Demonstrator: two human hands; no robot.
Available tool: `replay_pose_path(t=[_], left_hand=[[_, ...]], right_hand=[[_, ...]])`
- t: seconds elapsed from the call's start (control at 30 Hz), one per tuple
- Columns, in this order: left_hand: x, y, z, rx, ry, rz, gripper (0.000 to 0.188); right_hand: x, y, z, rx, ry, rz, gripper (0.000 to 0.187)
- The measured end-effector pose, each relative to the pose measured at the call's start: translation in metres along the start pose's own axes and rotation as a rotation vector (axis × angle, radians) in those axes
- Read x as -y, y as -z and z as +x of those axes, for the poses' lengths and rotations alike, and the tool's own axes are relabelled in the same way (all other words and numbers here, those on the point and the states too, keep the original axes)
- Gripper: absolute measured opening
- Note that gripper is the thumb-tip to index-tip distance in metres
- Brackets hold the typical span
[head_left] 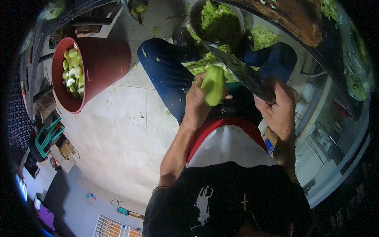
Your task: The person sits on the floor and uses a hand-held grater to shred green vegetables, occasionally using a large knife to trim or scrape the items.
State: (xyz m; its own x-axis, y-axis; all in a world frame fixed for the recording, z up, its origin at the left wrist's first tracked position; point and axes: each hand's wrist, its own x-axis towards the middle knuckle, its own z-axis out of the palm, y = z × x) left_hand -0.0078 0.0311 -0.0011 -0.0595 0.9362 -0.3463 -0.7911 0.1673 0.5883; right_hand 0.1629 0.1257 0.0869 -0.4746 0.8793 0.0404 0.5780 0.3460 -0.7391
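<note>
Head view: holding a green fruit [214,86] above the lap in the left hand [196,99]; gripping a broad-bladed knife [244,73] in the right hand [278,104]. Best to keep the left grip low, clear of the edge, and stroke lightly away from the body.

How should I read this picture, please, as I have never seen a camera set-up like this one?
There is no machine here, only a person's two bare hands. The picture comes from the left of two wide fisheye cameras worn on the head, looking down, so straight edges bend toward the rim. The left hand holds a green vegetable; the right hand grips a large knife. On the left of the tiled floor is a red bucket with pale green pieces inside. Beyond the legs is a round bowl of green pieces, with green scraps lying nearby.
</note>
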Motion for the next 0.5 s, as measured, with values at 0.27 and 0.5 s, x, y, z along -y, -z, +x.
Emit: replay_pose_path(t=[0.27,0.5], left_hand=[[0.008,0.013,0.014,-0.08,0.287,-0.448,0.051],[0.015,0.017,0.021,-0.04,0.366,-0.65,0.048]], right_hand=[[-0.047,-0.022,-0.024,0.073,-0.193,0.023,0.01],[-0.038,-0.019,-0.014,0.141,-0.21,-0.009,0.008]])
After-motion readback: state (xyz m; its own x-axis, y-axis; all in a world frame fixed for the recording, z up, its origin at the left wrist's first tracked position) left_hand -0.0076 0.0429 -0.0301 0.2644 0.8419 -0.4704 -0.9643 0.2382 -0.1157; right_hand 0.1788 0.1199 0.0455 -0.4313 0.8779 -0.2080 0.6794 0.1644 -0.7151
